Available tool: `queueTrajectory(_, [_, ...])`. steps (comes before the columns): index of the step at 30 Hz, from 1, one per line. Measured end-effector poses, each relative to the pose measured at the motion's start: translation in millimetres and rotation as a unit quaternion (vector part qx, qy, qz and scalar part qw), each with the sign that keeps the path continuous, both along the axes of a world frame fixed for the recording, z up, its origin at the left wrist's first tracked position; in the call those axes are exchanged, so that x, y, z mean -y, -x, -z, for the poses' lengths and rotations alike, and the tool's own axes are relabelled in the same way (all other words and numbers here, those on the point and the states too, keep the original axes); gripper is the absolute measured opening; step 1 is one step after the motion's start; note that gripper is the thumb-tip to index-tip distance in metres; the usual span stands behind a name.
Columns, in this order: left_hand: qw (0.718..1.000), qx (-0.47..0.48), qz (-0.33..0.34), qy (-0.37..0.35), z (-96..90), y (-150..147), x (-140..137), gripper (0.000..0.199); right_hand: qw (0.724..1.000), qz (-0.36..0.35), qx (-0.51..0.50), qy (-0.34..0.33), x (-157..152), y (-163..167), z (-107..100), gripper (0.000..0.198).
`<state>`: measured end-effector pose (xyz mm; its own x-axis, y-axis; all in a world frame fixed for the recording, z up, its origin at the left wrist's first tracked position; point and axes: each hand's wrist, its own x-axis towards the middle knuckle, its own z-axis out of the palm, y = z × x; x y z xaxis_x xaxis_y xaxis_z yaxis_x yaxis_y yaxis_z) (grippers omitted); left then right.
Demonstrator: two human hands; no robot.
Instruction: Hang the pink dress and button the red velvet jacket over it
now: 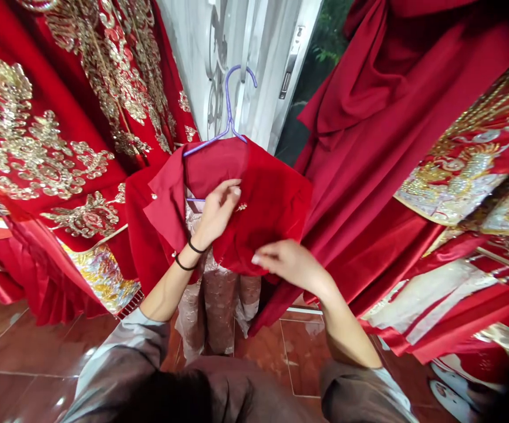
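Observation:
A short red velvet jacket [272, 200] hangs on a purple hanger [229, 106], its front parted to show a red lining and a pale pink shiny garment [221, 305] below. My left hand [219, 211], with two black bands on the wrist, is closed in a pinch at the jacket's front edge, close to a small shiny button [240, 207]. Lower and to the right, my right hand [292, 261] has its fingertips pressed together on the jacket near its hem. It is slightly blurred. More small buttons show along the jacket's left front edge.
Red garments with gold beading [73, 147] crowd the left side. On the right hang a long dark red draped cloth [360, 153] and embroidered red and gold pieces [461, 170]. A white metal door [267, 76] with a lock is behind the hanger. Reddish tiles [300, 358] cover the floor.

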<state>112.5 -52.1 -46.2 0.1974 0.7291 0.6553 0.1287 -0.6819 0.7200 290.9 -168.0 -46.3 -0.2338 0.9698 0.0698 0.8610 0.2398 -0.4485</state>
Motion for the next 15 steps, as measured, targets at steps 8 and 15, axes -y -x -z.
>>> queueTrajectory(8, [0.999, 0.003, 0.04, -0.033, -17.1, 21, 11, 0.027, 0.9, 0.128, -0.252, -0.331, -69, -93, -13, 0.047])
queueTrajectory(15, [0.912, -0.042, -0.37, -0.172, -33.2, 121, -1, 0.026, 0.858, 0.196, -0.308, -0.362, -68, -92, 39, 0.05])
